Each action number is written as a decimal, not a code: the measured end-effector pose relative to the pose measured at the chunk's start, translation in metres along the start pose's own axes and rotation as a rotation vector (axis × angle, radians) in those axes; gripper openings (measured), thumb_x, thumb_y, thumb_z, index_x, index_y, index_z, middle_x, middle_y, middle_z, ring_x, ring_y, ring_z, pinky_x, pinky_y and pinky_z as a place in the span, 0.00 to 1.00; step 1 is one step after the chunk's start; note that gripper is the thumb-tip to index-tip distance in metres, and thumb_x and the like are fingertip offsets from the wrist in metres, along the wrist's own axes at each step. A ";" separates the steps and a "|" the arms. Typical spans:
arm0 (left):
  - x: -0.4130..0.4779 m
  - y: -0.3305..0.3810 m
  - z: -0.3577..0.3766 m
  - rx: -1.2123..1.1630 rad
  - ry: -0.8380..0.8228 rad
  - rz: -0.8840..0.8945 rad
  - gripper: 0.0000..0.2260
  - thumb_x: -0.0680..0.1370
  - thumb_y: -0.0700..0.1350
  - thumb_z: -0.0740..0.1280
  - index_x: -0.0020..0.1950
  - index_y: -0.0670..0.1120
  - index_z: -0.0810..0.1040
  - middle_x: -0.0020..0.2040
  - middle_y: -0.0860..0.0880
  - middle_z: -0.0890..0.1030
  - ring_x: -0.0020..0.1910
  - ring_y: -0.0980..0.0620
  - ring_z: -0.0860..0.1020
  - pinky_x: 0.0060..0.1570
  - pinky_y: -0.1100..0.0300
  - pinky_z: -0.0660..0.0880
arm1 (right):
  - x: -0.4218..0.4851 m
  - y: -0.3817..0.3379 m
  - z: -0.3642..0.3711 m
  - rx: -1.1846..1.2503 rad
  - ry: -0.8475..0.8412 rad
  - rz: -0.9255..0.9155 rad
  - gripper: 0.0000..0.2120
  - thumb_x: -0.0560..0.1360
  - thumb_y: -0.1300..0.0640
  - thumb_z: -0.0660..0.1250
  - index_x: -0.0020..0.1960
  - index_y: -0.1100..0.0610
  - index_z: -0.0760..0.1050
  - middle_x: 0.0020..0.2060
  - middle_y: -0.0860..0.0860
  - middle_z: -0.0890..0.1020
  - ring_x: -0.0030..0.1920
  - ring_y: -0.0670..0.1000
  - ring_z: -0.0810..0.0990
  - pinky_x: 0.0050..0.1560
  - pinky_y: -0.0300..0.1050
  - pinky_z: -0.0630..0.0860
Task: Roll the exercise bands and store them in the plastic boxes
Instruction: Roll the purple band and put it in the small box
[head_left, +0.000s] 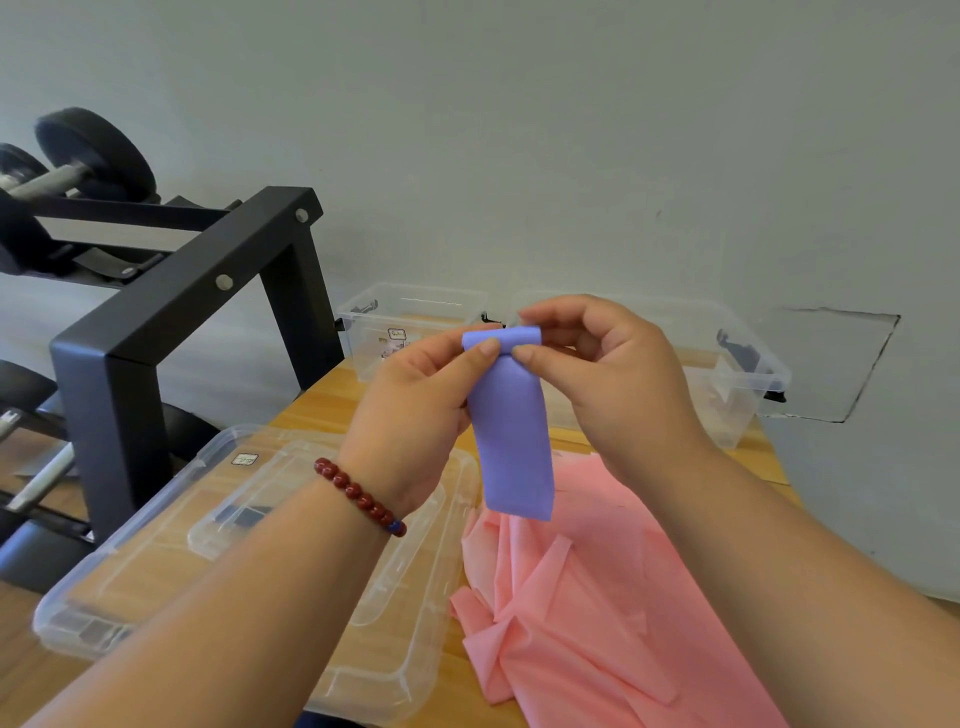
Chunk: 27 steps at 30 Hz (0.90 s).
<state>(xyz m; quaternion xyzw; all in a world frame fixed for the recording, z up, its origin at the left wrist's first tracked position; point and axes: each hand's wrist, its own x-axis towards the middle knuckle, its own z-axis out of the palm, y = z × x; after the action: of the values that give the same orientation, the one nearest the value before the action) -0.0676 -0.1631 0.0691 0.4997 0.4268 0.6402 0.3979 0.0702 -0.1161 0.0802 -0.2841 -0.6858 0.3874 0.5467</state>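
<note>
A purple exercise band hangs in the air above the wooden table, its top end folded over into a small roll. My left hand pinches the roll's left side with thumb and fingers. My right hand pinches its right side. A pink exercise band lies crumpled on the table below. Two clear plastic boxes stand at the back by the wall, one on the left and one on the right, partly hidden by my hands.
Two clear box lids lie stacked on the table at the left. A black dumbbell rack with dumbbells stands to the left of the table. The grey wall is close behind the boxes.
</note>
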 end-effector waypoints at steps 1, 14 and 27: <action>0.000 0.001 0.000 0.018 0.015 0.010 0.11 0.81 0.42 0.63 0.52 0.49 0.85 0.54 0.44 0.84 0.59 0.41 0.79 0.64 0.41 0.72 | -0.001 0.000 0.000 -0.022 -0.002 0.002 0.14 0.72 0.66 0.71 0.52 0.49 0.79 0.48 0.44 0.84 0.49 0.40 0.82 0.48 0.34 0.76; 0.001 -0.001 0.008 0.158 0.066 0.067 0.11 0.81 0.45 0.61 0.53 0.49 0.84 0.51 0.48 0.85 0.55 0.46 0.82 0.61 0.40 0.74 | -0.008 0.004 0.013 0.132 -0.203 0.242 0.23 0.83 0.46 0.50 0.78 0.45 0.55 0.74 0.35 0.59 0.72 0.33 0.58 0.72 0.34 0.54; -0.003 0.000 0.002 0.074 0.013 -0.108 0.10 0.80 0.39 0.63 0.50 0.46 0.84 0.49 0.44 0.85 0.49 0.46 0.83 0.56 0.46 0.77 | 0.001 0.003 -0.004 -0.099 -0.075 0.032 0.09 0.76 0.61 0.68 0.52 0.52 0.84 0.44 0.46 0.86 0.46 0.45 0.83 0.49 0.40 0.77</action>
<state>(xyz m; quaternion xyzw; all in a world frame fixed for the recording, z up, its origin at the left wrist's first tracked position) -0.0651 -0.1657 0.0686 0.4862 0.4791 0.6048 0.4103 0.0737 -0.1133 0.0788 -0.3071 -0.7194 0.3722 0.4996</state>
